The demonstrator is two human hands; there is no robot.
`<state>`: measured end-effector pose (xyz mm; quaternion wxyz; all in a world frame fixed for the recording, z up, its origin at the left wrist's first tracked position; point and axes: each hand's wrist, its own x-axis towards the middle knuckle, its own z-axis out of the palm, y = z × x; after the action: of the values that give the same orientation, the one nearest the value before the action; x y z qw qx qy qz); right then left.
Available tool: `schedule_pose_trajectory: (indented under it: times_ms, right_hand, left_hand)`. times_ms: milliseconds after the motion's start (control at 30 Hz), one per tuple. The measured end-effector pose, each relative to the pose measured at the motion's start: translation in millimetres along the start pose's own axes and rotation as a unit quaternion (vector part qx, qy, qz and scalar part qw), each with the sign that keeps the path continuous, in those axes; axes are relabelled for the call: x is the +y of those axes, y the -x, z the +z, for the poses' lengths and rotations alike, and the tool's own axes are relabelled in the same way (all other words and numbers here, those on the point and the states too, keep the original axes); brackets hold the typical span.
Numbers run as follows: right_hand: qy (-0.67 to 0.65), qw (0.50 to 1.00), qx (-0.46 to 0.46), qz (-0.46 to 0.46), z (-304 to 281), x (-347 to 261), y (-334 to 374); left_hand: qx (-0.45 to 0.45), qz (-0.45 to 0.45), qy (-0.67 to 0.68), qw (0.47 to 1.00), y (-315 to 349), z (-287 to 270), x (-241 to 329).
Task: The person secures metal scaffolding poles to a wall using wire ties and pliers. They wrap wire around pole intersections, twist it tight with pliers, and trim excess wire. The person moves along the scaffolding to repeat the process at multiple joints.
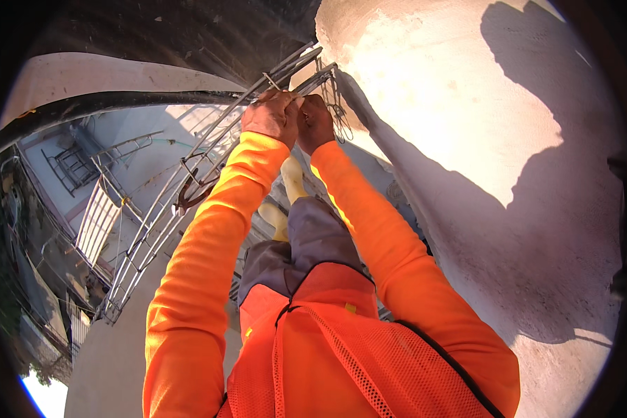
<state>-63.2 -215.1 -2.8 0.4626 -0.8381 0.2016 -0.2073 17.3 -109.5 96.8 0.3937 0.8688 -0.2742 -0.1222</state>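
My left hand (272,115) and my right hand (315,122) meet at the upper end of a long, slanting rebar cage (209,150). Fingers on both are curled closed against the steel bars, and what they pinch is hidden. A short thin rod (272,81) sticks up just above my left knuckles. Beside my right hand, loops of thin wire (341,115) dangle from the bar ends. Lower on the cage hangs a dark, reddish curved object (187,191), its kind unclear.
A rough plastered wall (467,104) with shadows rises on the right. From the left a thick black bar or pipe (118,103) reaches toward the cage. Below, more rebar frames (70,167) and a pale slatted panel (97,223) lie far down. My yellow boots (294,177) stand high up.
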Motion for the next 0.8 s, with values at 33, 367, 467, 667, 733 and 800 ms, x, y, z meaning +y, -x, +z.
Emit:
schedule_pose_trajectory:
  times_ms: [33,367,467,667,733,800]
  right_hand:
    - [-0.017,1.0,-0.017,-0.008,-3,1,-1]
    - [-0.099,0.94,-0.23,0.23,-50,-21,-37]
    - [-0.055,0.988,-0.122,0.079,-42,-24,-34]
    - [-0.033,0.995,-0.076,0.057,-35,-26,-22]
    - [-0.025,0.994,-0.089,0.058,-38,-27,-21]
    - [-0.018,0.994,-0.09,0.06,-41,-28,-20]
  left_hand:
    - [0.001,0.047,-0.01,0.999,8,1,-2]
    - [-0.14,0.256,-0.266,0.919,22,-30,-51]
    - [-0.092,0.109,-0.127,0.982,14,-24,-41]
    - [-0.118,-0.154,-0.243,0.95,-14,7,-12]
    - [-0.187,-0.211,-0.245,0.928,-21,14,-8]
    - [-0.199,-0.255,-0.215,0.921,-25,15,-9]
